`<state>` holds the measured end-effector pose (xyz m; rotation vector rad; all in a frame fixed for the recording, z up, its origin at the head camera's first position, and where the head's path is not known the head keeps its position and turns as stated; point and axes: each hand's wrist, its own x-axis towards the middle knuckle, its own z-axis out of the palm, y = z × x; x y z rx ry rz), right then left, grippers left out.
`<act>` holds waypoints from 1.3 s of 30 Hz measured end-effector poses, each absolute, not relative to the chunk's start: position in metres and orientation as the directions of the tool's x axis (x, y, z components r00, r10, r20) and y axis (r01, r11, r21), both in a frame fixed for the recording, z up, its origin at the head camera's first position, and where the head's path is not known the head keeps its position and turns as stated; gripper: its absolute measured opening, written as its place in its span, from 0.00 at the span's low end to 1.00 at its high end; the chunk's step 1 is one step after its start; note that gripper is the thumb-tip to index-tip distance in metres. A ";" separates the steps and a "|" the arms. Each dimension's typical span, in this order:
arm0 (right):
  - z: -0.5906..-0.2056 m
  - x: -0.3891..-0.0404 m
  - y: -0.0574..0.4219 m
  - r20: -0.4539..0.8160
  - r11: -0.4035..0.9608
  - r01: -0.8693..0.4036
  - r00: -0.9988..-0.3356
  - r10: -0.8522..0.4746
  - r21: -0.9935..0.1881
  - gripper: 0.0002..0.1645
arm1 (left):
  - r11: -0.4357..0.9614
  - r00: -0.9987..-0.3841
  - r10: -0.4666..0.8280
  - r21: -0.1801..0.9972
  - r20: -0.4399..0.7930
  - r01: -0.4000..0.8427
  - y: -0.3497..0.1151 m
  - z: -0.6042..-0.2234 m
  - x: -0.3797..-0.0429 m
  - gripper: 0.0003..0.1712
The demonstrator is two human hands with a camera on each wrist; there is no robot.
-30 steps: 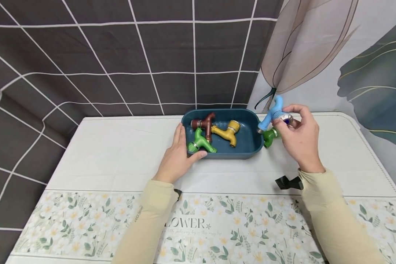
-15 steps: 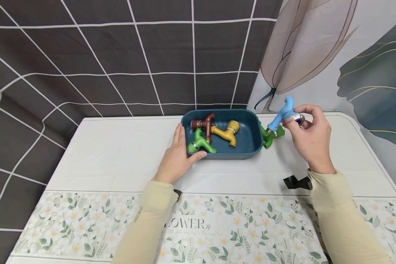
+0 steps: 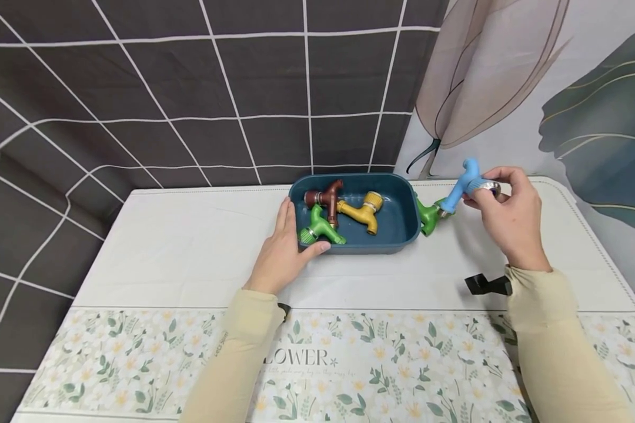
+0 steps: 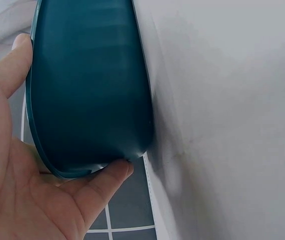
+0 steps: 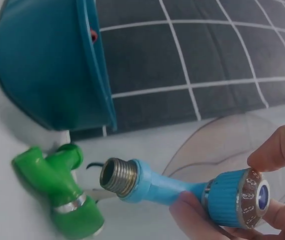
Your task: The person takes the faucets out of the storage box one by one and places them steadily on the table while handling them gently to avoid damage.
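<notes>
My right hand (image 3: pixel 515 220) pinches a light blue faucet (image 3: pixel 462 187) by its ribbed knob, between thumb and fingers. In the right wrist view its silver threaded end (image 5: pixel 117 177) points left, towards a darker green faucet (image 5: pixel 57 175). That green faucet lies on the table just right of the dark teal basin (image 3: pixel 399 220); the blue one overlaps it in the head view. Inside the basin are a brown faucet (image 3: pixel 328 200), a yellow faucet (image 3: pixel 361 215) and a bright green faucet (image 3: pixel 320 226). My left hand (image 3: pixel 277 255) rests straight fingers against the basin's left end, thumb at its front rim.
The white table (image 3: pixel 190 247) carries a flower-print band (image 3: pixel 137 364) along the front. Behind it hangs a dark cloth (image 3: pixel 259 76) with white grid lines, and a leaf-print cloth (image 3: pixel 503 76) at right. A black strap (image 3: pixel 481 285) sticks out at my right wrist.
My right hand has carried the blue faucet rightward, away from the basin's right rim, uncovering more of the green faucet beside it. My left hand and the basin's contents stay put.
</notes>
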<state>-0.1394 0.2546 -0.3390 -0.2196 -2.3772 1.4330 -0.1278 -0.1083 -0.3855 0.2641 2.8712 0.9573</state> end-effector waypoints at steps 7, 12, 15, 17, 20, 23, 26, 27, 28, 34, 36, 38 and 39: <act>-0.343 -0.144 0.265 0.147 0.389 -0.011 -0.936 0.321 -0.921 0.07 | 0.783 -0.979 0.196 0.609 -0.049 0.126 -0.108 -0.385 -0.127 0.63; -0.345 -0.145 0.273 0.102 0.369 0.019 -0.946 0.307 -0.929 0.06 | 0.788 -0.980 0.194 0.603 -0.053 0.123 -0.109 -0.386 -0.128 0.63; -0.348 -0.146 0.277 0.077 0.363 0.039 -0.951 0.299 -0.931 0.06 | 0.789 -0.980 0.193 0.601 -0.049 0.126 -0.109 -0.386 -0.129 0.63; -0.350 -0.147 0.280 0.059 0.362 0.054 -0.954 0.294 -0.931 0.06 | 0.789 -0.980 0.193 0.601 -0.045 0.128 -0.109 -0.386 -0.128 0.63; -0.352 -0.149 0.285 0.026 0.340 0.078 -0.956 0.292 -0.937 0.06 | 0.788 -0.981 0.192 0.602 -0.039 0.131 -0.109 -0.386 -0.129 0.63; -0.355 -0.151 0.288 -0.003 0.348 0.107 -0.958 0.288 -0.931 0.06 | 0.789 -0.981 0.193 0.601 -0.039 0.131 -0.109 -0.386 -0.129 0.64; -0.359 -0.153 0.290 -0.024 0.361 0.127 -0.961 0.277 -0.924 0.07 | 0.789 -0.981 0.190 0.601 -0.040 0.128 -0.109 -0.385 -0.129 0.64; -0.360 -0.153 0.290 -0.030 0.366 0.132 -0.962 0.273 -0.921 0.07 | 0.789 -0.981 0.190 0.601 -0.040 0.128 -0.109 -0.385 -0.129 0.64; -0.361 -0.154 0.291 -0.038 0.368 0.139 -0.963 0.269 -0.919 0.07 | 0.789 -0.981 0.191 0.600 -0.041 0.129 -0.109 -0.385 -0.129 0.64; -0.368 -0.155 0.297 -0.072 0.360 0.161 -0.966 0.248 -0.919 0.08 | 0.790 -0.979 0.200 0.597 -0.039 0.137 -0.109 -0.386 -0.130 0.64; -0.370 -0.155 0.298 -0.080 0.365 0.168 -0.966 0.246 -0.916 0.12 | 0.789 -0.979 0.201 0.598 -0.039 0.138 -0.109 -0.386 -0.130 0.64; -0.372 -0.156 0.299 -0.090 0.388 0.180 -0.967 0.239 -0.904 0.18 | 0.789 -0.979 0.197 0.599 -0.042 0.133 -0.109 -0.386 -0.129 0.63; -0.374 -0.157 0.300 -0.091 0.409 0.183 -0.968 0.234 -0.894 0.22 | 0.789 -0.980 0.196 0.600 -0.044 0.131 -0.110 -0.386 -0.129 0.63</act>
